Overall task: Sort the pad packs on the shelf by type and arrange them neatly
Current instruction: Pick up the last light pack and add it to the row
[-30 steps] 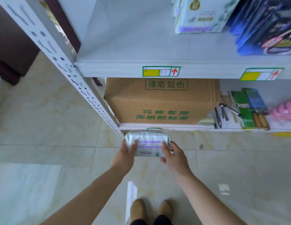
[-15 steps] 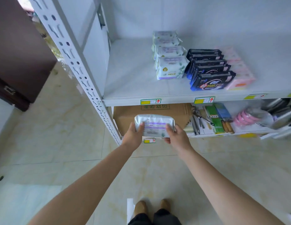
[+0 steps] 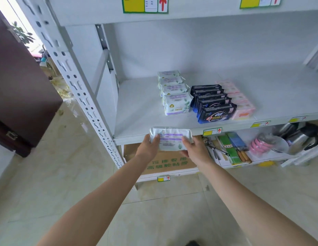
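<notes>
White, purple-banded pad pack [image 3: 170, 138]: we record the left hand [image 3: 147, 146] and right hand [image 3: 194, 150] grasping its ends at the front edge of the shelf [image 3: 136, 110]. Further in, white packs [image 3: 175, 98], black packs [image 3: 214, 105] and pink packs [image 3: 242, 105] stand in adjoining rows.

This looked like a small shop or stockroom. A white slotted-steel shelving rack [image 3: 78, 89] bore green-framed yellow labels with red arrows [image 3: 212, 131] on its front edges. It held neat rows of packaged pad packs [image 3: 176, 103], with a brown cardboard box [image 3: 168, 161] and steel jugs [image 3: 299, 138] below.
</notes>
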The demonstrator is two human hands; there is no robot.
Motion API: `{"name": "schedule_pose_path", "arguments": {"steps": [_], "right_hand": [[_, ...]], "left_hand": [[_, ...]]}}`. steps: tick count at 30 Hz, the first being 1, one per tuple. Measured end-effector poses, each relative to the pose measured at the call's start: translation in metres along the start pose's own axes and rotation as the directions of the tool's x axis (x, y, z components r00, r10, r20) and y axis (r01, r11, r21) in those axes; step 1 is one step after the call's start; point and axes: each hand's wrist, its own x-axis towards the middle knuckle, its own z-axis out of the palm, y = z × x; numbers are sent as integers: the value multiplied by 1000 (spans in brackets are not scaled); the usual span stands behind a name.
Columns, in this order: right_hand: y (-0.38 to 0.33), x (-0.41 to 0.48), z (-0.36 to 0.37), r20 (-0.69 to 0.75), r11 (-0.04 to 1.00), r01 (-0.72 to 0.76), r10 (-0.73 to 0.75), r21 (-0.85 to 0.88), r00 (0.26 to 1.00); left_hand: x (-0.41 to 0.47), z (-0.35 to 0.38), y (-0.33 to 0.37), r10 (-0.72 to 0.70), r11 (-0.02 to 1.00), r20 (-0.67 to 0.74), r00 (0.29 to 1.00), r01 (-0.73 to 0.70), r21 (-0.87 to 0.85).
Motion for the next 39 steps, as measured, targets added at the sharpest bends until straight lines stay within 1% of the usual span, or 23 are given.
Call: {"name": "schedule_pose_path", "arguments": {"steps": [7, 11, 16, 19, 27, 31, 35, 37, 39], "right_hand": [[-4, 40, -27, 30, 998, -3, 1, 70, 1000], [-2, 75, -47, 48, 999, -22, 20, 35, 999], [-10, 115, -63, 111, 1000, -7, 9, -14, 994], [-12, 137, -69, 124, 999, 14, -8, -51, 992], [-6, 173, -68, 156, 989, 2, 21, -145, 988], [-6, 184, -66, 195, 990, 24, 3, -139, 981], [-8, 191, -66, 216, 982, 40, 1, -183, 976], [-8, 193, -66, 227, 975, 39, 12, -219, 974], [-5, 193, -67, 232, 965, 73, -14, -251, 973]], "left_hand": [[36, 18, 28, 8, 1000, -4, 1000, -8, -29], [63, 40, 44, -17, 998, -22, 1000, 16, -54], [94, 59, 63, -83, 993, -88, 993, 75, -87], [116, 68, 68, -134, 987, -113, 985, 122, -109], [143, 88, 70, -261, 955, -110, 959, 240, -173], [158, 89, 69, -295, 937, -83, 952, 271, -222], [166, 92, 64, -287, 932, -88, 954, 256, -256], [171, 93, 63, -272, 938, -91, 958, 243, -247], [175, 93, 64, -248, 949, -87, 965, 223, -224]]}}
